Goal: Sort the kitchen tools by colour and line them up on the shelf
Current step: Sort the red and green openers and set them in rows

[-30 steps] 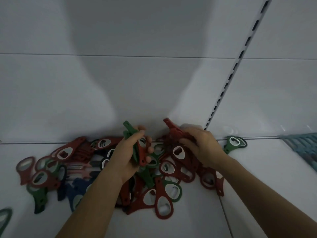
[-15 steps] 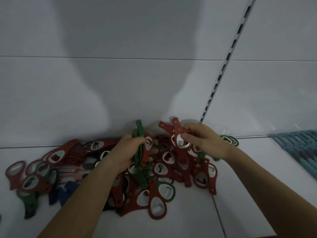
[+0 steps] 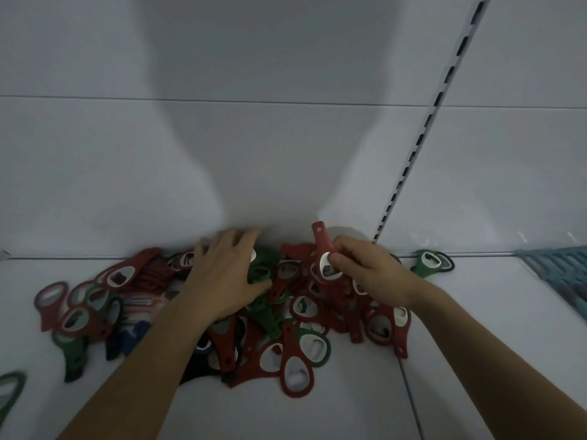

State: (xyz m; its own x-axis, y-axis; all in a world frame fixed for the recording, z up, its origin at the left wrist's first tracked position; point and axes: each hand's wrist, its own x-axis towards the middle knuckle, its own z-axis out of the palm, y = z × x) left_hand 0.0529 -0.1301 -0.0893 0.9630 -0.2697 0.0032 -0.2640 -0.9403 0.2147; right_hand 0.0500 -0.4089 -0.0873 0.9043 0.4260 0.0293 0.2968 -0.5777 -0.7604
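red, green bottle openers (image 3: 295,360) | jumbled heap | white shelf (image 3: 349,408)

A slotted metal upright (image 3: 422,134) runs slantwise down the white back panel (image 3: 95,169) to the shelf (image 3: 349,417). Left of the upright a thin horizontal seam (image 3: 79,97) crosses the panel, and it carries on to the right of the upright too. A broad grey shadow (image 3: 270,106) spreads over the panel left of the upright (the light is dim and cool). Below the upright's foot a joint (image 3: 412,404) splits the white shelf boards. Far right of the upright, at the frame's edge, lies a teal ribbed mat (image 3: 562,274).
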